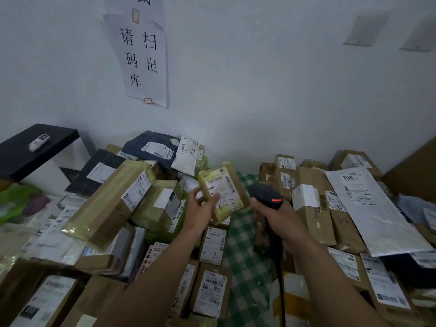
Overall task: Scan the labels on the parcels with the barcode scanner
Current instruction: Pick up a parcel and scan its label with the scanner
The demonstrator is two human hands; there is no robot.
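Parcel marked 4-3, wrapped in yellowish tape, is being gripped tilted by my left hand; my right hand is clutching the black scanner, red light glowing.

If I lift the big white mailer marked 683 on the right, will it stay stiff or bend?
The white mailer probably flops: it lies bent over the cardboard boxes beneath. Its glossy film looks slippery, so it may slip from a loose grip. It looks flat, so it is likely light.

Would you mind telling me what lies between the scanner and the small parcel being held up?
Head view: nothing between scanner and parcel; checked cloth shows below.
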